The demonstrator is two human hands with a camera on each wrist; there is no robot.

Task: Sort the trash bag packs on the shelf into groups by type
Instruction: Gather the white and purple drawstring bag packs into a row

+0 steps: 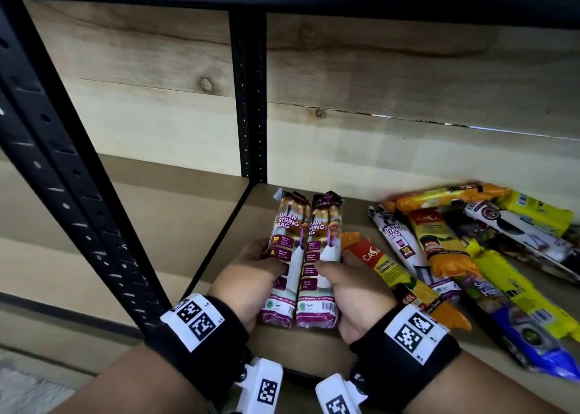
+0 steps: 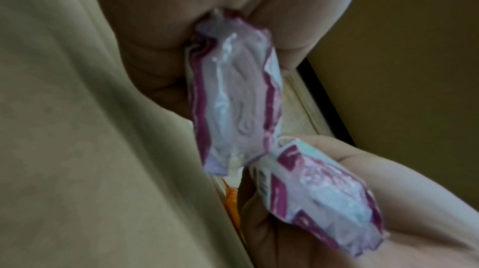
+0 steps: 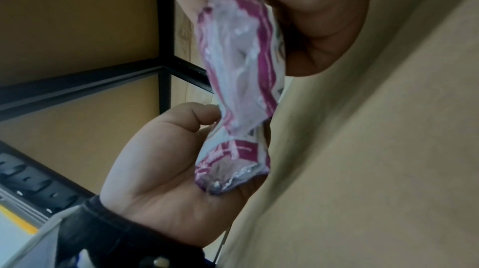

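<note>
Two matching purple-and-white "Draw String Bag" packs stand side by side, tilted up off the shelf board [image 1: 357, 222] near its left end. My left hand [image 1: 257, 269] grips the left pack [image 1: 284, 250] with the thumb across its front. My right hand [image 1: 348, 282] grips the right pack [image 1: 323, 247] the same way. The two packs touch along their long edges. In the left wrist view the left pack [image 2: 233, 96] runs out of my palm, with the right pack [image 2: 324, 190] below it. The right wrist view shows the right pack [image 3: 241, 57] above the left pack [image 3: 233, 161].
A loose heap of other packs lies on the right half of the shelf: an orange Casa pack [image 1: 395, 278] right beside my right hand, a white drawstring pack [image 1: 398, 241], another orange one [image 1: 439, 247], plus yellow and blue ones. Black uprights [image 1: 248, 100] border the left end.
</note>
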